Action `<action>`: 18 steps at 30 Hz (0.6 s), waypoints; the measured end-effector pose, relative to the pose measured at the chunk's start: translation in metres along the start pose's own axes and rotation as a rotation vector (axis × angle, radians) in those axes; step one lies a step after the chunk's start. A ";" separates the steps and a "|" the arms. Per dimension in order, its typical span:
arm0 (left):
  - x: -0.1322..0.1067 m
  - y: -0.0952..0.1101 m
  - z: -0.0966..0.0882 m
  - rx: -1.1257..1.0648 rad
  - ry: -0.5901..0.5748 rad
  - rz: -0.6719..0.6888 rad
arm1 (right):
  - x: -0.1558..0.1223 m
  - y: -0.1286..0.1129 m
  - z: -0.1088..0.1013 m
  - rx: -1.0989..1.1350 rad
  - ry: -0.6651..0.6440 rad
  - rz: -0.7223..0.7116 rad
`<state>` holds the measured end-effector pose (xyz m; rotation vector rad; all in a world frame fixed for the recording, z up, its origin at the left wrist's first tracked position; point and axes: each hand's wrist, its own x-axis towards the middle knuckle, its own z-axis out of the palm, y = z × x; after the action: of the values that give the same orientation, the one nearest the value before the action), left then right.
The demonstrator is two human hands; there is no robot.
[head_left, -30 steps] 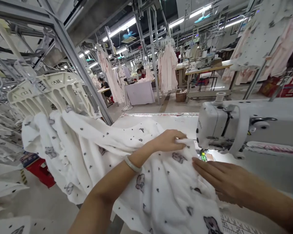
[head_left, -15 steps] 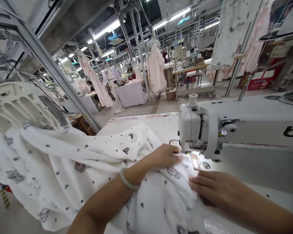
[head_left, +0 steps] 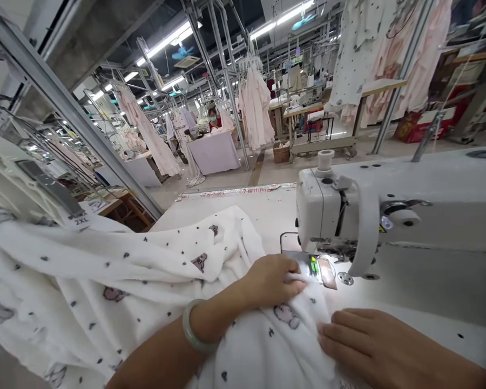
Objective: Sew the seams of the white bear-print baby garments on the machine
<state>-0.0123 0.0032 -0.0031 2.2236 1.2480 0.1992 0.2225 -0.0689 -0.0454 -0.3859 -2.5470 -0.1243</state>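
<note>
A white fleecy garment printed with small bears and hearts spreads over the machine table and down to the left. My left hand, a pale bangle on its wrist, pinches a folded edge of the garment just in front of the sewing machine's needle area. Close by on the right, my right hand has its fingers together on the garment's edge, with the thumb hidden beneath. A small green and yellow piece shows under the lit machine head, near a brownish plate.
At left, a white hanger clamp bears the garment and a 2XL tag. A metal post slants behind it. Beyond hang pink garments; a masked person sits farther back. A red box stands at right.
My left hand and the garment edge have drawn back toward me from the needle area, uncovering the green piece. My right hand has also come slightly nearer. The camera view has shifted a little.
</note>
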 end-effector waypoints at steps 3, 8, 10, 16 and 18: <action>0.001 0.003 0.003 0.029 0.003 -0.031 | 0.000 0.001 -0.004 0.085 0.024 0.060; 0.002 0.006 0.004 0.084 0.002 -0.040 | 0.007 0.017 -0.011 -0.068 0.051 0.085; 0.001 0.006 0.004 0.071 0.011 -0.036 | 0.007 0.023 -0.008 -0.140 0.068 0.088; -0.001 0.005 0.009 0.008 0.063 -0.010 | -0.001 0.026 0.005 -0.103 0.070 0.162; 0.000 0.007 0.011 0.021 0.074 -0.021 | -0.001 0.025 0.006 -0.082 0.053 0.160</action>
<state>-0.0031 -0.0041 -0.0079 2.2382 1.3179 0.2641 0.2278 -0.0443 -0.0511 -0.6079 -2.4533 -0.1774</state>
